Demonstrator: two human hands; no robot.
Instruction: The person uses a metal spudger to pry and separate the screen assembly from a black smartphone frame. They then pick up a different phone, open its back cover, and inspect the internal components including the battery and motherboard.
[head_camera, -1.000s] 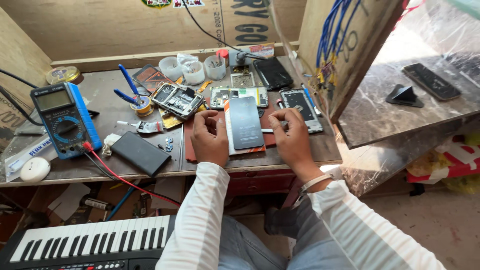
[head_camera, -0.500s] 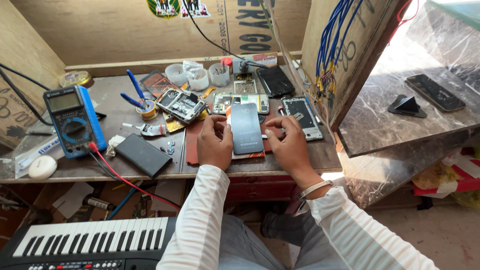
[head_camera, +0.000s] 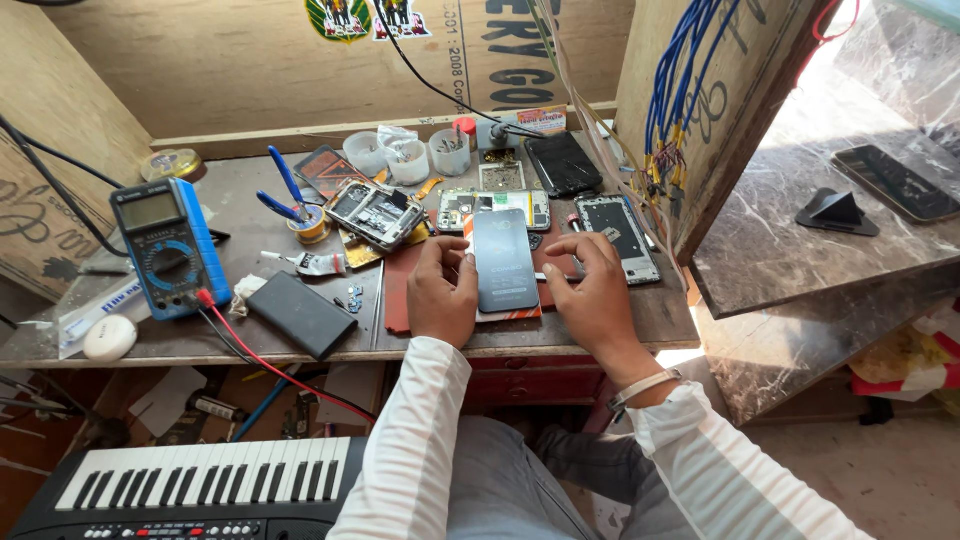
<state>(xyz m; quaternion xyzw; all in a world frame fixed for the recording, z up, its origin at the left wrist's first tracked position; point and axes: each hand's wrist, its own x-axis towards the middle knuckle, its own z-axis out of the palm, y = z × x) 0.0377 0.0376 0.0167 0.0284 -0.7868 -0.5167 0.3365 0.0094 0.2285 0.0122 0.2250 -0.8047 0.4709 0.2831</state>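
Far left, near edge: 1 white oval case (head_camera: 110, 337), then 1 blue meter (head_camera: 168, 247) w/ red and black leads running off the bench edge. Next, 1 dark slab (head_camera: 302, 314) lying flat, 1 glue tube (head_camera: 312, 264), 1 pair blue-handled cutters (head_camera: 285, 195) standing in a tape roll. Far side: 3 clear plastic cups (head_camera: 408, 158) in a row by the back board. Opened phones: 3 counted – 1 tilted (head_camera: 376, 212), 1 lying crosswise (head_camera: 494, 208), 1 at right (head_camera: 617, 226); plus 1 black back cover (head_camera: 563, 162).

Centre: grey phone panel (head_camera: 504, 260) lies flat on a red mat (head_camera: 398, 290), long side pointing far. Left hand (head_camera: 443, 293) loosely curled, fingertips touching the panel's left edge, not clamped on it. Right hand (head_camera: 593, 290) half open beside the right edge; touching or not, can't tell.

Wooden bench (head_camera: 230, 345) crowded, plywood walls behind and at right. Right of that, marble shelf (head_camera: 760, 260) w/ 1 phone (head_camera: 897, 183) and 1 black stand (head_camera: 836, 211). Near left, below the bench, 1 keyboard (head_camera: 200, 480). Free room only along the bench's near edge.
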